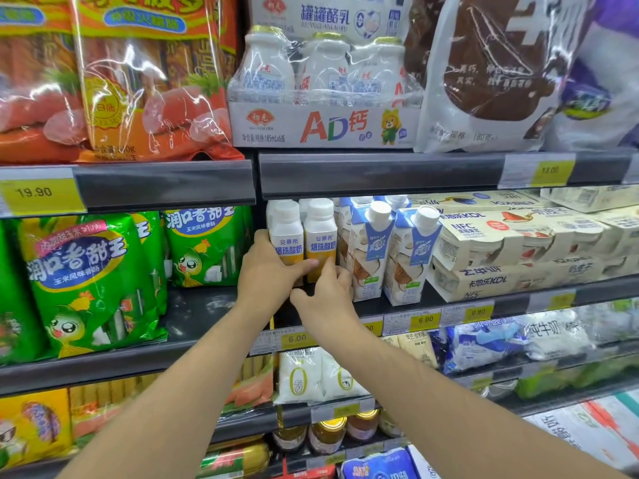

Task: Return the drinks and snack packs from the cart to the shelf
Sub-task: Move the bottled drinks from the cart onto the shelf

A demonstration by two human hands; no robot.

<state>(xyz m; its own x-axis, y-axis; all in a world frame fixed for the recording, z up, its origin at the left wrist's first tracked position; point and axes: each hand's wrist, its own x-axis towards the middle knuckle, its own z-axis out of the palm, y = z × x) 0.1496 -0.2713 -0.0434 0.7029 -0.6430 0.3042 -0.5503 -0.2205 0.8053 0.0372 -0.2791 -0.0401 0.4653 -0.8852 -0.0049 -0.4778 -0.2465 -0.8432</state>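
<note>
Two white yoghurt drink bottles with yellow lower bands stand side by side on the middle shelf (449,307). My left hand (268,267) wraps the left bottle (286,233) from its left side, thumb reaching across to the right bottle (320,233). My right hand (326,286) touches the bottom of the right bottle with its fingertips. Whether that hand grips the bottle cannot be told. More white bottles stand behind them. The cart is out of view.
Blue and white cartons (370,247) stand just right of the bottles, then cream multipack boxes (518,243). Green corn sausage bags (90,278) fill the shelf to the left. Above sit an AD calcium bottle pack (325,95) and orange sausage bags (145,81).
</note>
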